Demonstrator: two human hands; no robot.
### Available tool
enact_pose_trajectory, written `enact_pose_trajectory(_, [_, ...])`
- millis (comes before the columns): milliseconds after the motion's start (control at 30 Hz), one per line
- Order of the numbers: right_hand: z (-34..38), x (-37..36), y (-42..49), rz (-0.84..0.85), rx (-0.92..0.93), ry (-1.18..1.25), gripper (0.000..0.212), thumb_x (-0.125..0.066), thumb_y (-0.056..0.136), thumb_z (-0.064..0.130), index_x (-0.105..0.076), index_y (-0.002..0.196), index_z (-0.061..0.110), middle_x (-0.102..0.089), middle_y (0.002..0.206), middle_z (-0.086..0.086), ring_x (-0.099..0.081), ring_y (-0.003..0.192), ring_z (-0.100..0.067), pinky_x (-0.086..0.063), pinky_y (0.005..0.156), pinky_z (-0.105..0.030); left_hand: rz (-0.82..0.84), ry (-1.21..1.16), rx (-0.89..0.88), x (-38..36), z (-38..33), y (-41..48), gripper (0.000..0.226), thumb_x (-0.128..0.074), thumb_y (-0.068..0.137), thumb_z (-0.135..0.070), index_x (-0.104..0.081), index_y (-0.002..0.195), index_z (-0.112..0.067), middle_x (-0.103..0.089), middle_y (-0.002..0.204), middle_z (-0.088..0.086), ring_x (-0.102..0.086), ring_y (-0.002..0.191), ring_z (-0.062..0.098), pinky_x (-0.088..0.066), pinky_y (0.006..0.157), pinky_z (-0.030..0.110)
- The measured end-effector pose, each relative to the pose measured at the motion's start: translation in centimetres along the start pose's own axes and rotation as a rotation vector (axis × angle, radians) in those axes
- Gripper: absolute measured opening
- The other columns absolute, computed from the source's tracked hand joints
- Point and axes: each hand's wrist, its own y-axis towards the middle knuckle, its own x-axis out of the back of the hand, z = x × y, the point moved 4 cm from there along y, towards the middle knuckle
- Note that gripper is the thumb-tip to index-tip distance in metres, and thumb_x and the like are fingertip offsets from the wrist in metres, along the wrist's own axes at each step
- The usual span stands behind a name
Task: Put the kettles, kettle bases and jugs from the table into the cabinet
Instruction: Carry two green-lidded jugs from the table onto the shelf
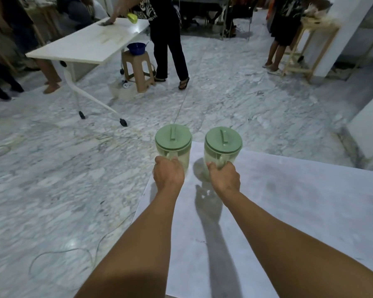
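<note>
Two clear plastic jugs with green lids are at the far left corner of the white table [289,211]. My left hand [168,174] is closed around the handle of the left jug [173,143], which hangs over the table's corner edge. My right hand [224,176] grips the handle of the right jug [223,145], which is over the tabletop and casts a shadow below it. Both jugs are upright. No kettle, kettle base or cabinet is in view.
Marble floor [52,179] stretches ahead, with cables trailing on it at the left. A second white table [84,46] on wheels stands far left, where a person wipes it. A tan stool [138,69] carries a blue bowl. Other people stand at the back.
</note>
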Motion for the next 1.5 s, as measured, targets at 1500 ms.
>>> enact_pose_trajectory(1500, [-30.7,72.8,-60.4,-1.802,-0.148,0.238,0.025,-0.050,0.094,0.028,-0.059,0.104,0.007,-0.061,0.090,-0.006,-0.051,0.078,-0.023,-0.034,0.068,-0.028,0.952,-0.406,-1.206,-6.6,-18.8,-91.7,0.046,-0.042,0.100,-0.036,-0.061,0.115,0.003,-0.064,0.116,0.020,-0.057,0.095,0.034,-0.035,0.074,0.034])
